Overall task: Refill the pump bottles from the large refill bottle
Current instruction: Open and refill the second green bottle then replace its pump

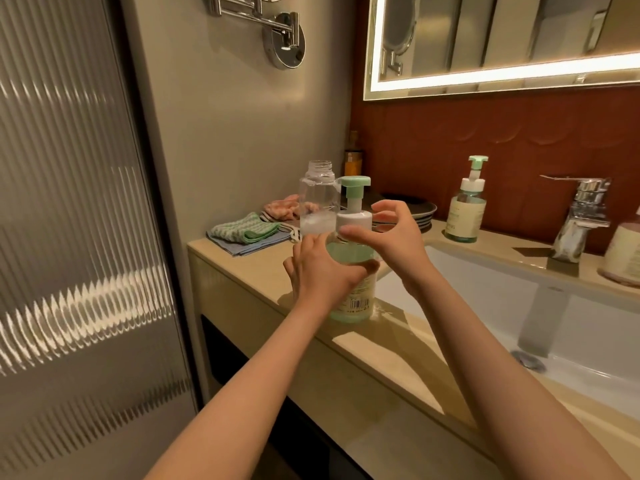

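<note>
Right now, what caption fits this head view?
Left hand grips a pump bottle on the counter; right hand at its collar.
</note>
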